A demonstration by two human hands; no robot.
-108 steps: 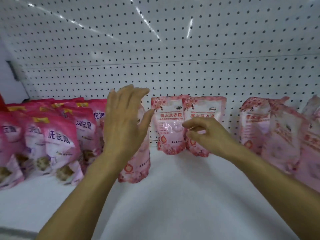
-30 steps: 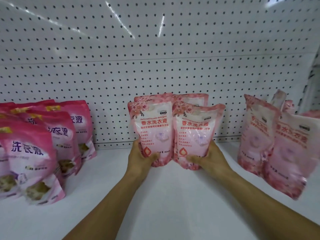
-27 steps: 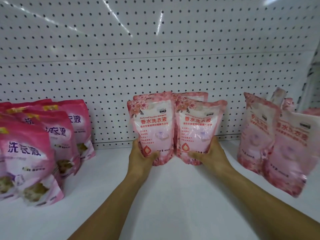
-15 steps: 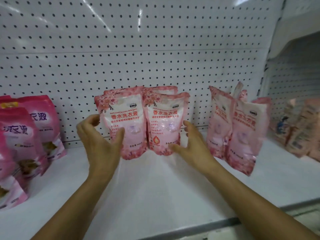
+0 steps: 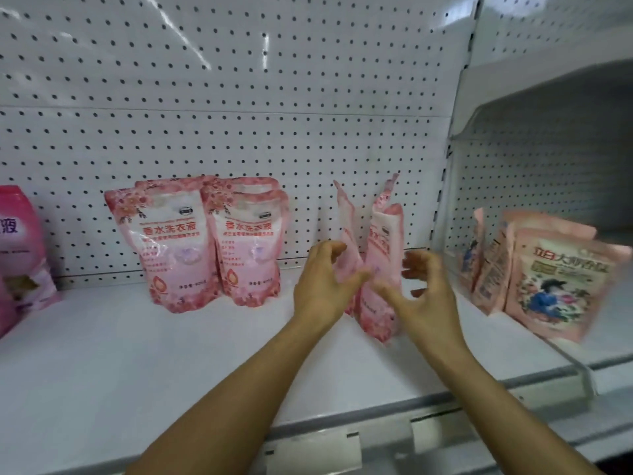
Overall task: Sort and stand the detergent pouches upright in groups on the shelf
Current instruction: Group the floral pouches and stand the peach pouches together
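Stood on a white shelf (image 5: pixel 102 365) backed by pegboard (image 5: pixel 239 97). Left of the middle pouches (image 5: pixel 380 269): a neat upright group (image 5: pixel 205 245) of light pink pouches, well apart; farther left, a dark pink pouch (image 5: pixel 20 255) at the frame edge. Right of them: peach pouches (image 5: pixel 548 279), leaning. Reached toward the middle pouches, edge-on and tilted, with both hands: left hand (image 5: pixel 325 286) fingers curled and spread, close by; right hand (image 5: pixel 421 296) fingers spread. Could not tell about contact.

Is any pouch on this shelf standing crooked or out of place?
Yes. The light pink pouches between the two hands are turned edge-on and lean, unlike the neat front-facing group to their left.
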